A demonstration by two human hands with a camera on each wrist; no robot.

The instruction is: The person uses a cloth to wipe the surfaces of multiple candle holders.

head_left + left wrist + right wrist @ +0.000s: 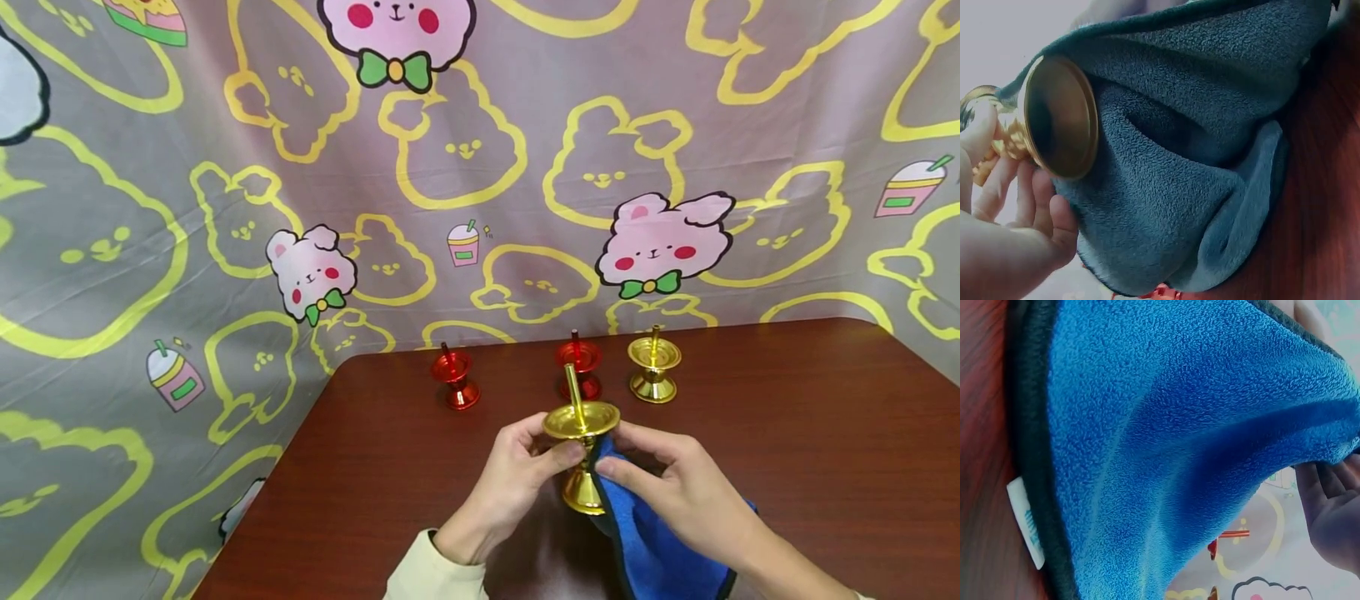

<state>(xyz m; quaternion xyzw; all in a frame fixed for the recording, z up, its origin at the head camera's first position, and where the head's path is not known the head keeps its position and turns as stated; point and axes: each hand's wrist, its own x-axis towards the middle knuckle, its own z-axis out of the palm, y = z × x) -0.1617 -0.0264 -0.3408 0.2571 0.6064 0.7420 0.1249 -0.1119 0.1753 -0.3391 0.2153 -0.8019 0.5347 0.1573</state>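
Observation:
My left hand (513, 467) grips a shiny gold candlestick (582, 490) by its stem, keeping it upright above the table. It has a shallow dish, a thin rod rising from the dish and a flared foot. In the left wrist view the foot's hollow underside (1060, 119) shows. My right hand (686, 487) pinches a blue towelling cloth (652, 542) with a dark border against the candlestick's stem, just below the dish. The cloth hangs down in folds from the fingers, and a white label (1025, 522) sticks out from its edge in the right wrist view.
Toward the back of the brown table (360, 467) stand a red candlestick (460, 392) on the left, another red one (588, 387) partly behind the held one, and a gold one (654, 387) to its right. A cartoon-printed curtain (525, 167) hangs behind.

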